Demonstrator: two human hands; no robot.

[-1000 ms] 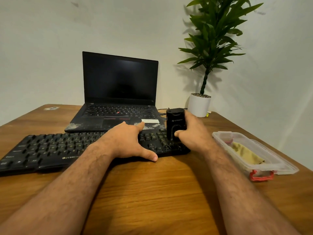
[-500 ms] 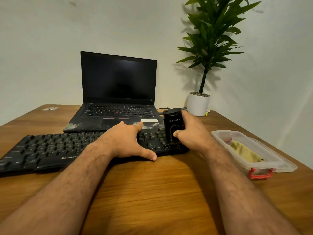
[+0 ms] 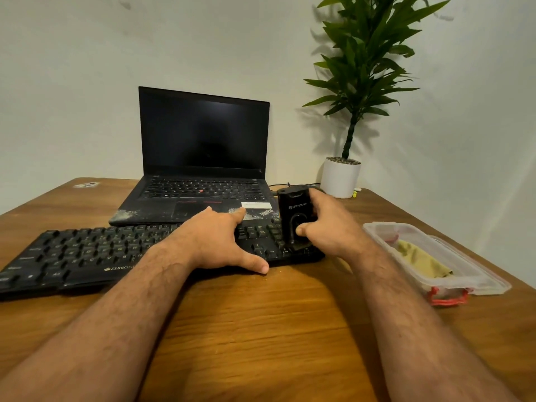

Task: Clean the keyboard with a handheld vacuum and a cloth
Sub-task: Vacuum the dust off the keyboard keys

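Observation:
A long black keyboard (image 3: 87, 253) lies across the wooden desk (image 3: 261, 329) in front of me. My right hand (image 3: 327, 227) grips a small black handheld vacuum (image 3: 293, 216), held upright with its lower end on the keys at the keyboard's right end; my thumb rests on its front. My left hand (image 3: 217, 239) lies flat over the keyboard's right-middle part, fingers spread, thumb at the front edge, holding nothing. A yellow cloth (image 3: 420, 261) lies in a clear plastic box (image 3: 470, 281) to the right.
An open black laptop (image 3: 200, 169) with a dusty palm rest stands just behind the keyboard. A potted plant in a white pot (image 3: 340, 179) is at the back right by the wall. The box has red clips and sits near the desk's right edge.
The vacuum and my right hand have shifted slightly left along the keyboard's right end. My left hand stays in place on the keyboard.

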